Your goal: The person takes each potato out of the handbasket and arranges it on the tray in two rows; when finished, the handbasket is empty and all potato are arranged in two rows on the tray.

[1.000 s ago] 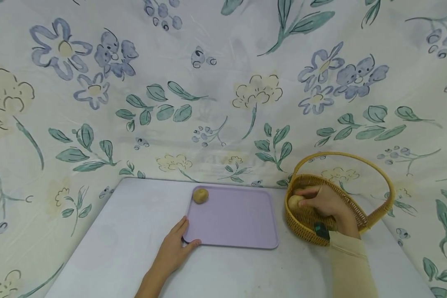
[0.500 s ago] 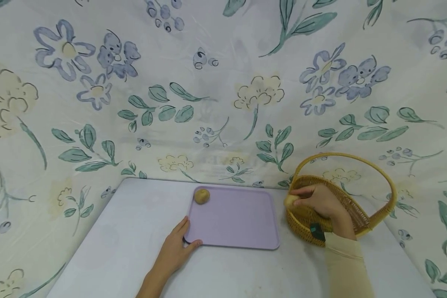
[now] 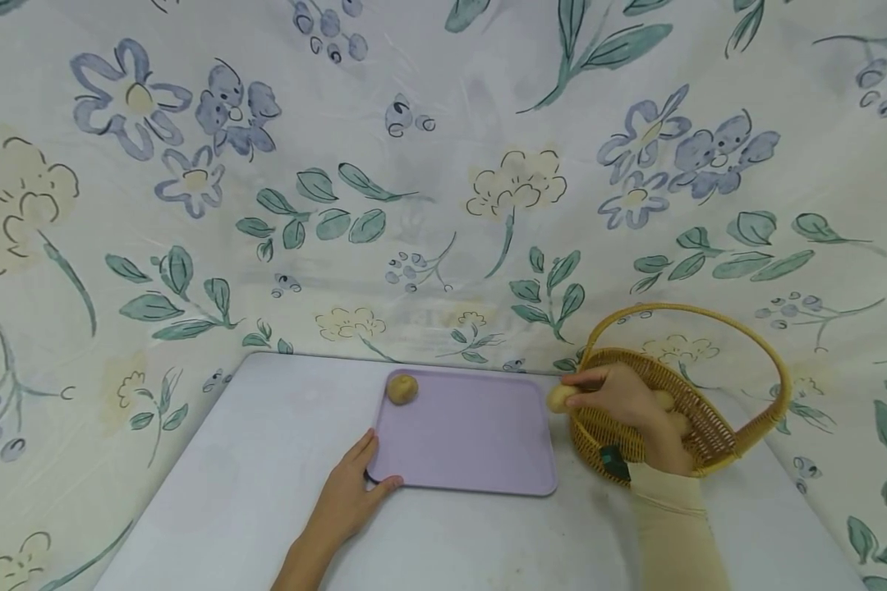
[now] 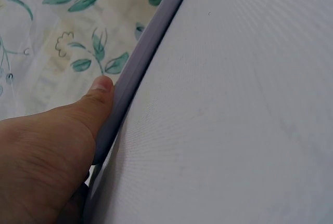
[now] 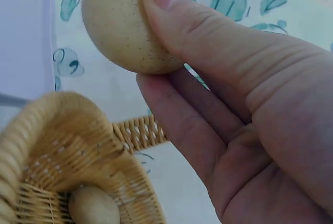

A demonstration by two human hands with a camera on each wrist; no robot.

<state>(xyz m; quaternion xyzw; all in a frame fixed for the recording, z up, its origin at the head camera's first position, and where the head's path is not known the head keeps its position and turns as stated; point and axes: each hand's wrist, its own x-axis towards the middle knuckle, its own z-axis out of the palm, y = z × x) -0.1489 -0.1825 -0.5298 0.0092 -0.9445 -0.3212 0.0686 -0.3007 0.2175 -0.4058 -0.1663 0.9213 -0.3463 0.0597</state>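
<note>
My right hand (image 3: 621,398) grips a tan, speckled potato (image 3: 559,399) between thumb and fingers, just past the left rim of the wicker basket (image 3: 717,439) and beside the tray's right edge. The right wrist view shows that potato (image 5: 127,24) pinched above the basket (image 5: 62,146), with another potato (image 5: 93,206) lying inside. A lilac tray (image 3: 473,435) lies on the table with one potato (image 3: 402,389) in its far left corner. My left hand (image 3: 351,492) holds the tray's near left corner, thumb (image 4: 99,107) on the tray rim (image 4: 140,63).
A pale grey table (image 3: 214,509) carries everything. A floral cloth (image 3: 414,180) hangs behind and around it. The basket has a tall hoop handle (image 3: 710,316). A dark wrist strap (image 3: 613,461) sits at my right sleeve cuff.
My right hand has lifted the potato out of the basket and moved it left, past the basket rim toward the tray. The left hand and tray have not moved.
</note>
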